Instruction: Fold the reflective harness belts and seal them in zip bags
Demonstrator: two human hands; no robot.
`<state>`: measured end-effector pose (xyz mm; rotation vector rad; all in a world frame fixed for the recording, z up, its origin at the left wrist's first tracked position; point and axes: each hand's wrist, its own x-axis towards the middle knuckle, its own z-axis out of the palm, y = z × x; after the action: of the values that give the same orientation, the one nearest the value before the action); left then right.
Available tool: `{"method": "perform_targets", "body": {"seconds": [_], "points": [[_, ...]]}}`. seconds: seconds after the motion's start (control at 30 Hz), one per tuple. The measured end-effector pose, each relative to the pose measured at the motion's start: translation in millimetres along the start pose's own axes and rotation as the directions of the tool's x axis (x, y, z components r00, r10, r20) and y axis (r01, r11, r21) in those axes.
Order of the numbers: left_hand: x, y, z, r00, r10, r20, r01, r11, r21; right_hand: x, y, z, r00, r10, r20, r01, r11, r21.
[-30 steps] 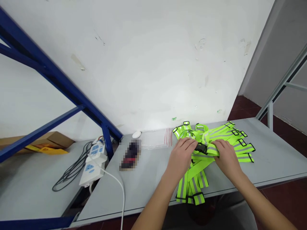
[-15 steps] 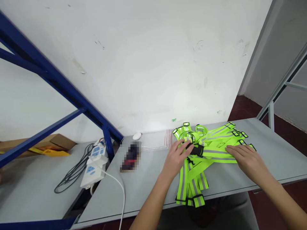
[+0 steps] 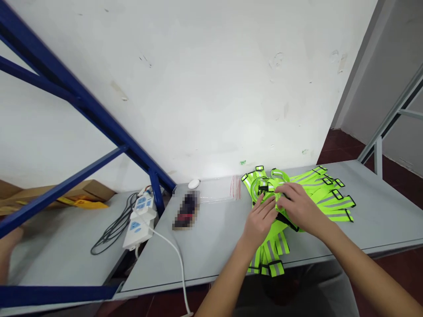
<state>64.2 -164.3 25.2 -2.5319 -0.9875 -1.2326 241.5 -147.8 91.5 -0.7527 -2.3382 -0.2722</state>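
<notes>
Neon yellow-green reflective straps (image 3: 335,201) with grey stripes and black buckles lie in a pile on the grey table. At the pile's left part, my left hand (image 3: 260,221) is closed on a reflective strap, its fingers laid over the band and its thumb hidden. My right hand (image 3: 300,208) meets it from the right, fingers bent and pinching the same bunched webbing. A small black buckle (image 3: 263,189) shows just beyond the fingertips. Under the right hand, a black piece (image 3: 287,221) is partly covered. More strap ends (image 3: 272,253) hang toward the front edge.
Left of the pile lie thin red strands (image 3: 235,187), a white round object (image 3: 194,184) and a blurred-out dark item (image 3: 187,211). White power strips (image 3: 140,224), cables and cardboard (image 3: 82,191) lie beyond the blue frame (image 3: 99,119). Someone's hand (image 3: 9,242) shows at far left.
My right hand has moved left from the strap ends to beside my left hand. The long strap and large black buckle that lay across the pile are now bunched under both hands.
</notes>
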Motion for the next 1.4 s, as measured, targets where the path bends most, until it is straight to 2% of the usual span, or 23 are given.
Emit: {"method": "perform_targets", "body": {"seconds": [0.1,0.2,0.3,0.4,0.53,0.63,0.73,0.87,1.0,1.13,1.23,1.3,1.4], "points": [[-2.0,3.1,-0.6,0.988,-0.152,-0.03,0.15,0.987,-0.061,13.7,-1.7,8.9,1.0,0.018,-0.011,-0.016,0.987,0.161],[-4.6,5.3,-1.5,0.97,-0.236,0.058,0.241,0.965,-0.102,24.7,1.6,11.9,0.997,0.071,0.001,-0.067,0.928,0.368],[-7.1,6.8,0.4,0.944,-0.325,0.062,0.33,0.939,-0.1,38.3,1.0,15.7,0.973,0.207,0.101,-0.23,0.843,0.487],[-7.3,6.2,3.4,0.927,-0.375,0.023,0.376,0.925,-0.057,45.9,-2.6,16.4,0.922,0.325,0.212,-0.385,0.829,0.405],[-2.5,4.6,4.6,0.958,-0.282,-0.051,0.28,0.959,-0.03,28.6,-5.7,2.6,0.88,0.362,0.309,-0.446,0.854,0.27],[1.4,4.8,5.5,0.964,-0.227,-0.14,0.221,0.974,-0.057,-0.5,-8.1,-7.7,0.894,0.325,0.309,-0.401,0.888,0.225],[4.1,5.0,7.6,0.968,-0.211,-0.137,0.207,0.977,-0.043,-25.6,-10.2,-6.1,0.92,0.289,0.263,-0.339,0.925,0.171],[4.5,4.3,9.6,0.968,-0.208,-0.138,0.208,0.978,-0.018,-39.1,-5.8,4.6,0.955,0.241,0.176,-0.268,0.952,0.15],[-2.4,2.6,6.4,0.947,-0.312,-0.071,0.313,0.95,0.0,-42.0,1.4,8.0,0.986,0.137,0.095,-0.153,0.97,0.187],[-7.8,0.1,-6.7,0.915,-0.401,-0.04,0.403,0.912,0.077,-48.6,5.7,11.0,0.995,0.079,0.058,-0.089,0.976,0.199],[-5.0,-2.6,-19.6,0.936,-0.352,0.016,0.346,0.927,0.145,-53.2,9.9,13.6,0.996,0.054,0.07,-0.066,0.982,0.179],[-1.3,-4.4,-25.5,0.955,-0.289,0.059,0.281,0.953,0.115,-53.8,12.6,14.3,0.996,0.057,0.072,-0.067,0.987,0.147],[4.2,-3.9,-27.5,0.984,-0.175,0.028,0.174,0.984,0.04,-50.6,13.0,15.0,0.992,0.113,0.063,-0.117,0.991,0.064]]}}
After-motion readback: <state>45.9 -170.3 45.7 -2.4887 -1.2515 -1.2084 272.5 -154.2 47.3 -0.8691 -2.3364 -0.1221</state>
